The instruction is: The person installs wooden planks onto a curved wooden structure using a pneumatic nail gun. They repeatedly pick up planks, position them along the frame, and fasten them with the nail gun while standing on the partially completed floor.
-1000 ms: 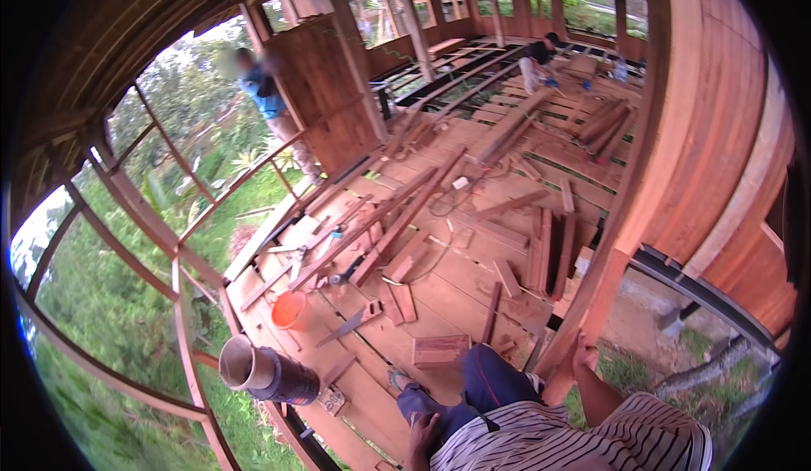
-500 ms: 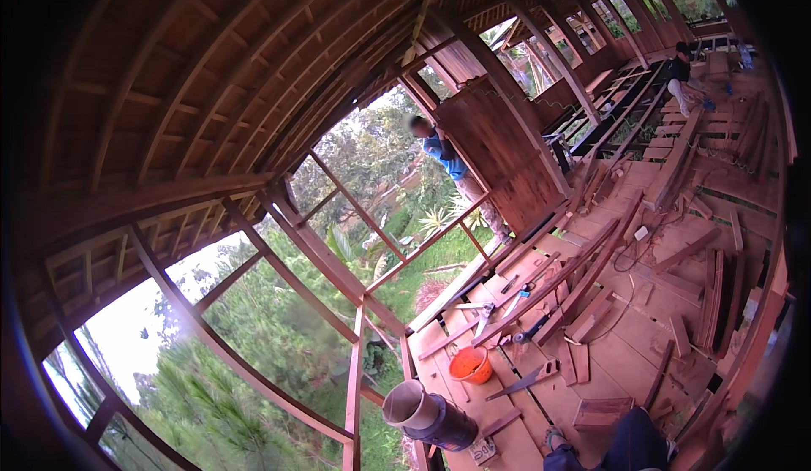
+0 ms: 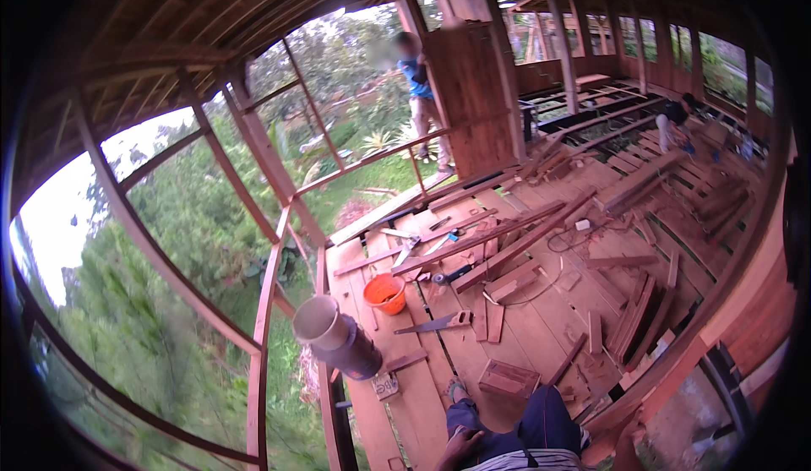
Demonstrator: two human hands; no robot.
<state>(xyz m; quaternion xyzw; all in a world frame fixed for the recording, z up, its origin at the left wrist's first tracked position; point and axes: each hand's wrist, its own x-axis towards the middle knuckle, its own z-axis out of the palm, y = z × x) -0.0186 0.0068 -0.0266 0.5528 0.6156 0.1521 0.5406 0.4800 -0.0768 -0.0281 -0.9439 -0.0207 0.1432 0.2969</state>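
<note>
My left hand (image 3: pixel 463 445) lies over my left thigh at the lower edge, its fingers loosely extended and holding nothing that I can see. To the right of my dark-trousered legs (image 3: pixel 545 424), my right hand (image 3: pixel 627 447) is beside the long wooden beam (image 3: pixel 667 378); its fingers are too unclear to read. In front of my feet sits a short block of reddish timber (image 3: pixel 508 378). Beyond it a handsaw (image 3: pixel 439 323) lies flat on the plank floor. An orange bucket (image 3: pixel 385 294) and a tall grey-and-dark container (image 3: pixel 342 340) stand to the left.
Loose boards (image 3: pixel 524 247) and stacked offcuts (image 3: pixel 638 323) litter the floor, with a corded power tool (image 3: pixel 452 276) among them. A person in blue (image 3: pixel 418 82) stands by a wooden panel (image 3: pixel 469 99). Another person (image 3: pixel 674 120) crouches far right. Open framing (image 3: pixel 262 319) borders the left drop.
My view has levelled and swung, so the floor things sit further left and less roof shows. Both my hands have come into sight at the lower edge.
</note>
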